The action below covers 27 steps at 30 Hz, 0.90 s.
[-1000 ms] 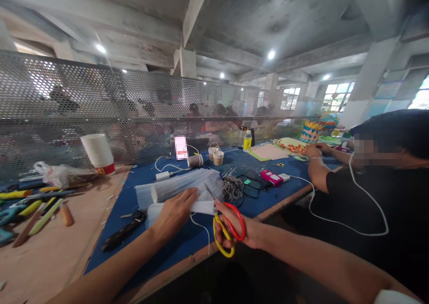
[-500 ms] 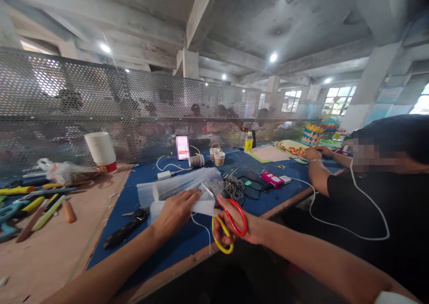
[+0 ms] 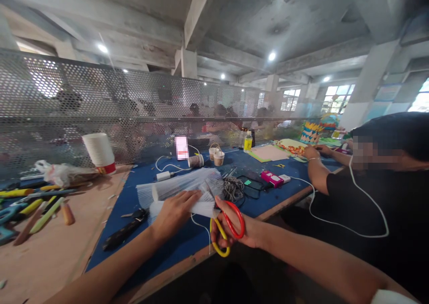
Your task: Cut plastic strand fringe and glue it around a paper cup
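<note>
The right hand's (image 3: 250,230) fingers clamp scissors (image 3: 242,221), loops now slightly wider, suggesting parting blades. Beside them, the left hand (image 3: 176,210) covers white sheeting (image 3: 208,210); whether it pinches, I cannot tell.

Parts hidden, cropped or indistinct around the scissors (image 3: 242,223) grip.
Just left of the grip, the left hand (image 3: 176,210) covers part of the white mesh (image 3: 181,185); some fingers of the right hand (image 3: 232,218) are partly hidden behind the handles. Far left of the grip, the tools (image 3: 6,218) are cut off by the frame edge; far right, the co-worker (image 3: 375,205) likewise. Beyond the grip, the phone (image 3: 181,148) has a blurred display, and people (image 3: 219,110) behind the perforated partition (image 3: 110,89) are indistinct.
</note>
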### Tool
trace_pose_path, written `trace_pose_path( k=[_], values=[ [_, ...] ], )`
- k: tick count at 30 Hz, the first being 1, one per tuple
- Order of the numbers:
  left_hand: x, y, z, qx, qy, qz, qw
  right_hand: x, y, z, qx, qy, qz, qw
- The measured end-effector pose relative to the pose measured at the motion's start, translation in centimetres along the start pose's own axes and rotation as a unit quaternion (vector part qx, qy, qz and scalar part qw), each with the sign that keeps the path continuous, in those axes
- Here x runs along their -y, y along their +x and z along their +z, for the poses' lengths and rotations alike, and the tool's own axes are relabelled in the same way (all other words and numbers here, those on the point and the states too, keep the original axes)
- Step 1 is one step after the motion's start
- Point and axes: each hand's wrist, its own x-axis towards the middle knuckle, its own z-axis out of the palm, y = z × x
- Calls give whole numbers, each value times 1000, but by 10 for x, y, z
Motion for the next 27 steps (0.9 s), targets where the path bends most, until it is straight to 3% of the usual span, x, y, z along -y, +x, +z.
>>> trace_pose_path(
  k=[7,12,21,27],
  values=[
    [3,-1,3,-19,4,-11,1000,-8,-2,-3,-14,-14,-30,999],
    [2,-2,1,-31,21,27,999,-12,0,-5,-19,-26,-60,998],
    [1,-1,4,-27,16,45,998,-7,0,4,-64,-48,-45,996],
    [0,-1,5,-7,-2,11,1000,-8,-3,1,-43,-6,-29,999]
  ],
)
